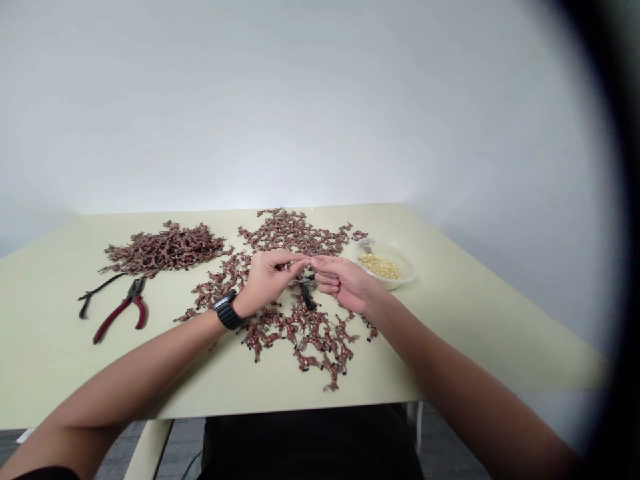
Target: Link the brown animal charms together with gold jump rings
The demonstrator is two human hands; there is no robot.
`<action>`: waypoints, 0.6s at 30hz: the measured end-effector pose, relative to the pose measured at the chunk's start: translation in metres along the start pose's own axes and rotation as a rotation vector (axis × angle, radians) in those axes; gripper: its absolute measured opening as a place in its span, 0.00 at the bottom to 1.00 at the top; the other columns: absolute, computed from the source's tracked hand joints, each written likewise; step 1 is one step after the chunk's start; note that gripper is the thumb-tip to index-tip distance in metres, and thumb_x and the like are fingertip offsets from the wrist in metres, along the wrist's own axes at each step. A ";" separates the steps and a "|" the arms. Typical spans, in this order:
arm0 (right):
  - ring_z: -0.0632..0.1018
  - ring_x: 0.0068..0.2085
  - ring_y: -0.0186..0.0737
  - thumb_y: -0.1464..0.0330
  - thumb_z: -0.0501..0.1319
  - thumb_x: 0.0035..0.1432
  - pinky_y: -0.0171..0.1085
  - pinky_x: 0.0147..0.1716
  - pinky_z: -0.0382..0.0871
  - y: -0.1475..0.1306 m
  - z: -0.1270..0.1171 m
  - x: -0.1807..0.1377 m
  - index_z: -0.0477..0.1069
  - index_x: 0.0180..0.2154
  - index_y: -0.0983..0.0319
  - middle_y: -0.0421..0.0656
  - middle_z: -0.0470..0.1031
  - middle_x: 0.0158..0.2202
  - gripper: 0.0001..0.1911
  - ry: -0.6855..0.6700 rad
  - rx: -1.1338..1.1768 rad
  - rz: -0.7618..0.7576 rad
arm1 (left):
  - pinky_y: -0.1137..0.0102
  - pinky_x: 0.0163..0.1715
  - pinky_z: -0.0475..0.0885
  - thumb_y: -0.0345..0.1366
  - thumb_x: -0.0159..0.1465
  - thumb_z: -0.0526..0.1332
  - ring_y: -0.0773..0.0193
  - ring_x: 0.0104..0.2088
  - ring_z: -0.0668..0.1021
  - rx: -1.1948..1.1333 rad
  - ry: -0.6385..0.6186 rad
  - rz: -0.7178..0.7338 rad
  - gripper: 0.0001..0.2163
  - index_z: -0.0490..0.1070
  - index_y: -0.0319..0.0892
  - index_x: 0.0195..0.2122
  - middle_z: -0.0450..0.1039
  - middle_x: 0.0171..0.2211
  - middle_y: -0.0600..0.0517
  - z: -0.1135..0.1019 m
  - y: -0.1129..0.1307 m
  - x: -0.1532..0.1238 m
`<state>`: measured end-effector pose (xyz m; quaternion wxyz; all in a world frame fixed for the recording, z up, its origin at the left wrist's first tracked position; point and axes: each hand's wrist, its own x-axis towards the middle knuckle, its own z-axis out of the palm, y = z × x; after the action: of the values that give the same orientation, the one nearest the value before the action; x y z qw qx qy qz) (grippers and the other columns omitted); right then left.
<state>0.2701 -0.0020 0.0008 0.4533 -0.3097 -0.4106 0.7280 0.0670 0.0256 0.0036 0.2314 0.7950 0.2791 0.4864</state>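
Observation:
My left hand (270, 275), with a black watch (228, 311) on the wrist, pinches something small between thumb and fingers over the middle of the pale table (450, 320). My right hand (343, 280) meets it fingertip to fingertip and holds small black-handled pliers (307, 291), whose handles hang down below the fingers. Under both hands lies a wide scatter of small brown horse-shaped charms (310, 333). What the left fingers pinch is too small to name.
A heap of the same brown charms (165, 250) lies at the back left. Red-handled pliers (123, 310) and a black-handled tool (97, 293) lie to the left. A clear bowl of small gold pieces (383, 265) stands right of my hands. A white wall is behind the table.

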 end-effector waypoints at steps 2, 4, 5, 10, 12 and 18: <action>0.49 0.24 0.27 0.63 0.73 0.54 0.32 0.20 0.45 0.000 -0.001 0.001 0.76 0.38 0.65 0.31 0.51 0.24 0.14 -0.015 -0.012 0.019 | 0.68 0.33 0.77 0.44 0.65 0.67 0.64 0.32 0.82 0.005 0.001 -0.001 0.10 0.83 0.46 0.41 0.84 0.35 0.48 0.000 -0.003 -0.001; 0.49 0.23 0.27 0.63 0.73 0.54 0.31 0.20 0.45 0.000 -0.002 0.001 0.76 0.38 0.65 0.31 0.51 0.23 0.14 -0.025 -0.026 0.029 | 0.68 0.31 0.76 0.46 0.65 0.67 0.64 0.31 0.81 0.015 -0.004 -0.005 0.12 0.84 0.45 0.41 0.83 0.35 0.48 0.000 -0.005 -0.002; 0.49 0.23 0.27 0.63 0.73 0.54 0.31 0.20 0.44 0.001 -0.003 0.002 0.76 0.37 0.65 0.31 0.50 0.23 0.14 -0.025 -0.037 0.034 | 0.69 0.30 0.75 0.47 0.65 0.66 0.64 0.30 0.80 0.021 -0.010 -0.010 0.12 0.83 0.45 0.40 0.83 0.34 0.48 0.000 -0.007 -0.002; 0.50 0.23 0.27 0.61 0.73 0.55 0.32 0.20 0.44 0.004 -0.006 0.005 0.73 0.35 0.64 0.31 0.52 0.22 0.15 0.059 -0.103 0.000 | 0.72 0.20 0.62 0.51 0.65 0.65 0.69 0.21 0.67 0.035 -0.047 -0.113 0.15 0.81 0.45 0.43 0.72 0.23 0.54 -0.002 -0.009 -0.003; 0.52 0.23 0.28 0.60 0.72 0.56 0.31 0.21 0.46 0.004 -0.008 0.005 0.73 0.35 0.63 0.33 0.55 0.23 0.15 0.098 -0.123 -0.015 | 0.72 0.19 0.58 0.53 0.69 0.59 0.69 0.20 0.63 -0.072 -0.066 -0.166 0.19 0.78 0.44 0.45 0.64 0.21 0.56 -0.003 -0.011 -0.003; 0.70 0.33 0.33 0.60 0.70 0.58 0.33 0.29 0.67 0.004 -0.003 0.003 0.74 0.36 0.61 0.43 0.72 0.36 0.12 0.091 -0.216 -0.001 | 0.74 0.16 0.55 0.45 0.74 0.46 0.69 0.18 0.58 -0.409 -0.095 -0.431 0.17 0.70 0.43 0.49 0.56 0.22 0.57 0.001 -0.022 -0.002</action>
<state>0.2702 0.0007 -0.0045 0.4357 -0.3894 -0.4658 0.6645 0.0619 0.0402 -0.0122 0.4974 0.6763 0.3267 0.4342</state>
